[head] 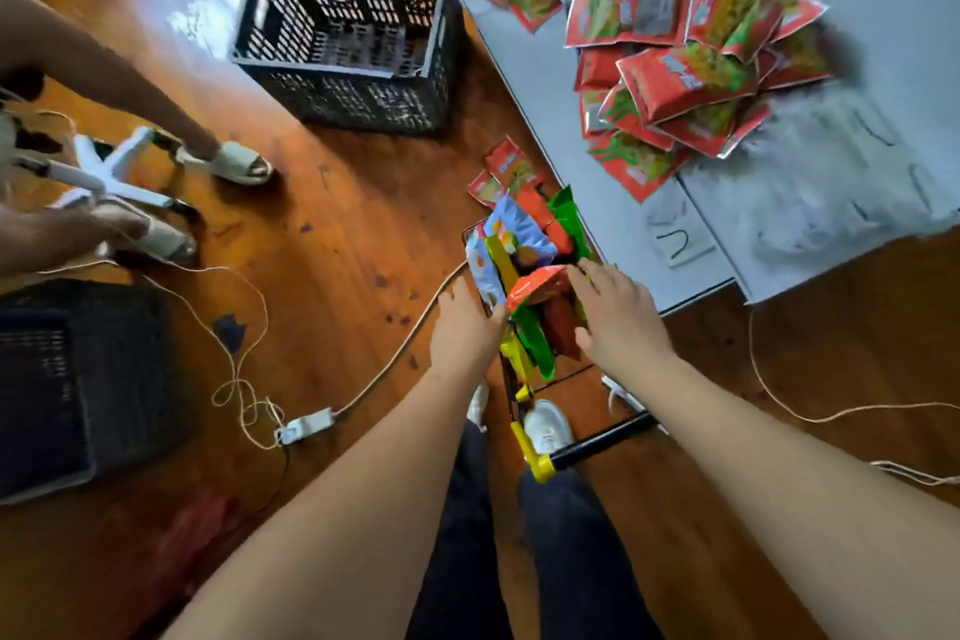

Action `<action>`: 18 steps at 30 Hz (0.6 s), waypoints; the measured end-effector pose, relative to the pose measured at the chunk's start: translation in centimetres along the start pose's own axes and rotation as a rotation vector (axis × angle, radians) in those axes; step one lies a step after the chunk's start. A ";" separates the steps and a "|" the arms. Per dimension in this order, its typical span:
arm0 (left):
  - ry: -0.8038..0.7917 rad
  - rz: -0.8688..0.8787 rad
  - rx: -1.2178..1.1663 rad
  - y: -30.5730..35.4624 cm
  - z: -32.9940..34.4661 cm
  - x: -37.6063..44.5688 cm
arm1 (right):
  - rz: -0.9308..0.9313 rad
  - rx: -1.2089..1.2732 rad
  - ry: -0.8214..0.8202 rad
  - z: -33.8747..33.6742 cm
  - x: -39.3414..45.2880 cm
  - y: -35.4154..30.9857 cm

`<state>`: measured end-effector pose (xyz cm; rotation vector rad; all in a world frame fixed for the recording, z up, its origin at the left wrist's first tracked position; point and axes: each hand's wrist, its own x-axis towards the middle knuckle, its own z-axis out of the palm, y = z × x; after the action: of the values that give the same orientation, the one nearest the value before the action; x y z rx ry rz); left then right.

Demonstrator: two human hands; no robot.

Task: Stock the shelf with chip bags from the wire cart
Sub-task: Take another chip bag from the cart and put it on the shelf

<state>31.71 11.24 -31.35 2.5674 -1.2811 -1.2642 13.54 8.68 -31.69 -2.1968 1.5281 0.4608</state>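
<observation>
Both hands reach into small black wire cart w/ yellow handle (540, 463), packed w/ blue, green & orange chip bags. Left hand (465, 327) presses the pale blue bag (483, 270), fingers fairly straight. Right hand (618, 312) rests on crumpled orange foil bag (540, 286), fingers spread wide. Heap of red-green snack packets (691, 57) on grey worktop (571, 83); black plastic crate (348, 31) on wooden floor (337, 234).

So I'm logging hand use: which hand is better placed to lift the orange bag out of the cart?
Probably the right hand: its fingers already lie over the orange bag atop the cart. The left hand sits at the cart's left edge, beside the blue bag.
</observation>
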 end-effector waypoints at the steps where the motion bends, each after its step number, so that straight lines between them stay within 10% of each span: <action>1: 0.028 -0.020 -0.028 0.3 0.6 2.0 | -0.012 -0.022 0.024 1.0 1.4 -0.1; 18: 0.096 0.170 -0.210 -4.6 1.9 10.4 | 0.171 0.005 0.146 9.6 7.8 -5.0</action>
<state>37.02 7.95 -41.00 2.2931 -1.2449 -1.1615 20.60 8.97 -42.98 -2.1461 1.8022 0.3540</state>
